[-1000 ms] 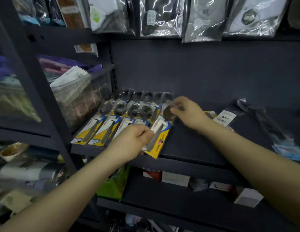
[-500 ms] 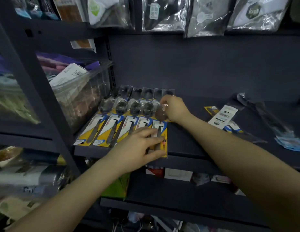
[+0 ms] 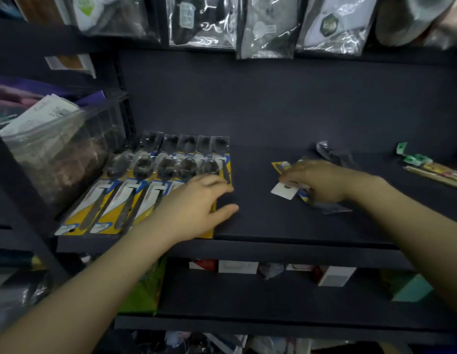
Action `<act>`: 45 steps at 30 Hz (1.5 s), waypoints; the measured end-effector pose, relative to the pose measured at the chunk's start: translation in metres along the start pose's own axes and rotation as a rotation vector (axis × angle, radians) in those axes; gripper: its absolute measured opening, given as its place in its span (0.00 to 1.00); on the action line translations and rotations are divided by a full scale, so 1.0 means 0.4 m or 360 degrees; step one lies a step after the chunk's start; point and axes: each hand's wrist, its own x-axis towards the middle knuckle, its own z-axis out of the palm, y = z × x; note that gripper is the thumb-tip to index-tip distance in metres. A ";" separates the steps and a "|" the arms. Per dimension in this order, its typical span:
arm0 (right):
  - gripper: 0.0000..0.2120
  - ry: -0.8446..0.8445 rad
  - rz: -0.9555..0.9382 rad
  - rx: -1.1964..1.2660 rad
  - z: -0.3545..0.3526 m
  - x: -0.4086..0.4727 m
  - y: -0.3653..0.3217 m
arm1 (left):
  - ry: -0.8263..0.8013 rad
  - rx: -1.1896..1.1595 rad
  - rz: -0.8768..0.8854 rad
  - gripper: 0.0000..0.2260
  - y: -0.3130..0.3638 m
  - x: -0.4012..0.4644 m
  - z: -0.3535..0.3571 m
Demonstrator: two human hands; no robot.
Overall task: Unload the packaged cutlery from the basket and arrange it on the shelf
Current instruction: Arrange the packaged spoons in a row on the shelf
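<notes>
The dark shelf [image 3: 273,226] runs under both hands, with a wide bare stretch between them and more open board behind the right hand up to the back wall; its front lip lies just below the left wrist, so anything slid toward the person risks tipping off. Left of and beneath the left hand [image 3: 194,208] lie the packaged spoons [image 3: 145,190] in two overlapping rows, bowls away and handles toward the lip, probably shingled to save depth and keep the yellow cards readable. That hand rests flat, fingers spread, on the row's rightmost pack, seemingly pressing it square with its neighbours; it grips nothing. The row's left end sits near a clear plastic bin [image 3: 56,154], so growth can only go rightward, into the gap. The right hand [image 3: 321,182] covers a small loose pile of cutlery packs [image 3: 286,191], fingers curled down on them; whether it has pinched one cannot be told. No basket is visible.
</notes>
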 end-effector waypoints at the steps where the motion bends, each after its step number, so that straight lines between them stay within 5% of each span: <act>1: 0.23 0.0040 -0.0017 -0.0064 0.009 -0.001 0.004 | 0.0027 -0.0029 0.0019 0.22 0.011 0.015 0.005; 9: 0.14 0.0633 -0.0306 -0.0629 0.016 0.018 0.023 | 0.0162 -0.0215 -0.0041 0.21 0.107 0.118 0.037; 15: 0.10 0.1346 -0.0826 -0.0622 -0.048 -0.002 -0.077 | 0.0406 0.0004 -0.0165 0.19 0.163 0.110 0.041; 18: 0.10 0.1719 -0.0538 -0.0272 -0.061 0.012 -0.088 | 0.0484 -0.0646 -0.0349 0.18 0.165 0.060 0.041; 20: 0.21 0.1535 -0.0051 0.0248 -0.062 0.032 -0.079 | 0.0507 -0.1219 -0.0525 0.16 0.157 0.028 0.039; 22: 0.28 0.0948 0.0283 0.0794 -0.047 0.055 -0.079 | 0.0542 -0.1484 -0.0610 0.15 0.141 0.003 0.037; 27: 0.10 0.0451 0.0311 0.2489 -0.020 0.127 -0.149 | 0.0364 -0.1593 -0.0716 0.13 0.107 -0.054 0.014; 30: 0.11 0.0362 0.0392 0.2347 -0.011 0.164 -0.167 | 0.0353 -0.0976 -0.0580 0.11 0.082 -0.079 0.019; 34: 0.10 0.0305 0.0448 0.1919 0.003 0.182 -0.181 | 0.0161 -0.0265 -0.0286 0.31 0.042 -0.094 0.021; 38: 0.14 0.0311 0.0532 0.1721 0.003 0.204 -0.192 | -0.0302 0.0006 -0.0134 0.36 0.014 -0.097 0.031; 45: 0.16 0.0418 0.0472 0.1102 -0.002 0.188 -0.202 | -0.0255 0.0124 0.0019 0.29 -0.018 -0.076 0.031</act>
